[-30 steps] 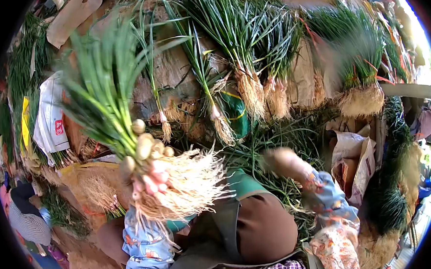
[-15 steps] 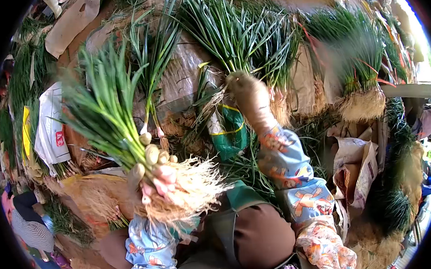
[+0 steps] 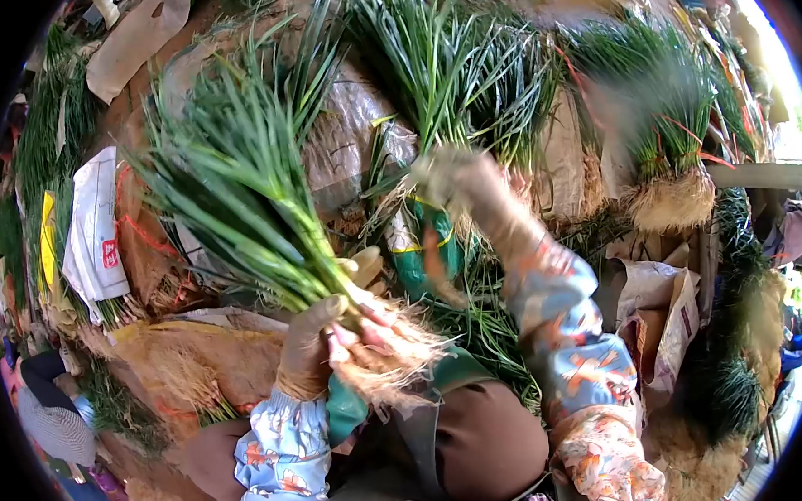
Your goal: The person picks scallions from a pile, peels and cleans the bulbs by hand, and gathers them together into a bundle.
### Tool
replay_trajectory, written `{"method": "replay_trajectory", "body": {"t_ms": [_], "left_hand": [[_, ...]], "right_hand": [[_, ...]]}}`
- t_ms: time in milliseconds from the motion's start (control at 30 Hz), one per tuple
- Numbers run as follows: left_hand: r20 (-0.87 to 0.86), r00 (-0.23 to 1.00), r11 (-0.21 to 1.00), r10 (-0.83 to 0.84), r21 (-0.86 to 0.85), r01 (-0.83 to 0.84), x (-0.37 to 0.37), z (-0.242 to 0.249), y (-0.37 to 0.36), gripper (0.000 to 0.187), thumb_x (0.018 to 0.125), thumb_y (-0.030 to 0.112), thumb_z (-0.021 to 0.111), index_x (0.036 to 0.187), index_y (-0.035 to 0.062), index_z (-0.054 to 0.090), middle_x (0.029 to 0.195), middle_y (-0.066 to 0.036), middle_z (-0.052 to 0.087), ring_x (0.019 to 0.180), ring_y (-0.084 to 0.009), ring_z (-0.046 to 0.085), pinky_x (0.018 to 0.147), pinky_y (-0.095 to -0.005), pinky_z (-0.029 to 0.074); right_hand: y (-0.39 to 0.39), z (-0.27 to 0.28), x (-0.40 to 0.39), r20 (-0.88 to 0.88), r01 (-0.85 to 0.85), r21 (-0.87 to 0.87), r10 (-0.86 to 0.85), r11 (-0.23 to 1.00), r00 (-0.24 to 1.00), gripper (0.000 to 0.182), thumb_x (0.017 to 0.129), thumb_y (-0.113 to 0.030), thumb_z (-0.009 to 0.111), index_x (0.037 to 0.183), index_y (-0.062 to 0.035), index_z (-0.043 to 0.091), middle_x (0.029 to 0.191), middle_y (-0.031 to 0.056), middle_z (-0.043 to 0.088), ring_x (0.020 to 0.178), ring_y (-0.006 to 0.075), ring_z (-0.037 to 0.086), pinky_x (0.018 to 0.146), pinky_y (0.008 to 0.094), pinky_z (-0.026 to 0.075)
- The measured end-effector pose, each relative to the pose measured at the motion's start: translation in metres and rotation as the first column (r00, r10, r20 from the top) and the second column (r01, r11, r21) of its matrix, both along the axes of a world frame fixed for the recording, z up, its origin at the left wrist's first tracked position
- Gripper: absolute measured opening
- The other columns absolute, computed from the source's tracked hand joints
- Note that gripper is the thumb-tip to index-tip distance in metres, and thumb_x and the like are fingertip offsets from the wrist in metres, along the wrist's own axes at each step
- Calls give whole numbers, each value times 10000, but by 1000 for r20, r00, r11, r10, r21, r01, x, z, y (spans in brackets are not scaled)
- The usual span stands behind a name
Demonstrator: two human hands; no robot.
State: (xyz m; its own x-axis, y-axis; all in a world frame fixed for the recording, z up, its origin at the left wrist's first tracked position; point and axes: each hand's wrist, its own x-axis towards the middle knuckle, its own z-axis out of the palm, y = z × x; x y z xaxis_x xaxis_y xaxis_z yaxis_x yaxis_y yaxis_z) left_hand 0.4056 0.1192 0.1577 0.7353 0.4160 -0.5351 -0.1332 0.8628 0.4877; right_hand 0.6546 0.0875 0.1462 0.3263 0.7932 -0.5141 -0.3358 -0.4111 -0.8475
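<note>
Near one knee (image 3: pixel 493 441), the left grip (image 3: pixel 311 339) clasps greens (image 3: pixel 276 195) (rooted).

White glare at the right edge, black fisheye corners, motion blur over the right hand (image 3: pixel 464 182).

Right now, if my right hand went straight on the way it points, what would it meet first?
Most likely the bundle of long green leaves just ahead of your right hand. The hand is blurred and depth is unclear, so it may already be touching them.
</note>
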Motion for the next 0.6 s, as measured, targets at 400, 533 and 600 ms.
{"method": "replay_trajectory", "body": {"t_ms": [400,533,600], "left_hand": [[-68,997,1000,-27,-4,26,0,-18,-16,424,717,136,646,1074,-33,491,891,-106,587,768,-181,581,698,-288,494],[76,992,984,105,-151,-93,5,-9,-16,372,702,146,649,1017,20,497,981,-85,500,881,-205,520,775,-327,460],[277,952,979,129,-188,-78,-4,-19,-22,340,688,147,648,974,47,496,931,-71,479,886,-213,497,776,-328,452]], "right_hand": [[3,-25,-72,950,-377,25,95,926,298,242,833,-253,574,716,-42,552,517,99,487,429,163,474,424,293,385],[2,-38,-81,646,-69,60,14,996,763,213,819,-214,584,709,-35,548,588,96,536,483,178,522,451,311,415],[-1,-82,-53,835,-178,-173,240,969,495,196,817,-219,589,745,-42,542,642,38,570,480,143,487,447,279,425]]}}
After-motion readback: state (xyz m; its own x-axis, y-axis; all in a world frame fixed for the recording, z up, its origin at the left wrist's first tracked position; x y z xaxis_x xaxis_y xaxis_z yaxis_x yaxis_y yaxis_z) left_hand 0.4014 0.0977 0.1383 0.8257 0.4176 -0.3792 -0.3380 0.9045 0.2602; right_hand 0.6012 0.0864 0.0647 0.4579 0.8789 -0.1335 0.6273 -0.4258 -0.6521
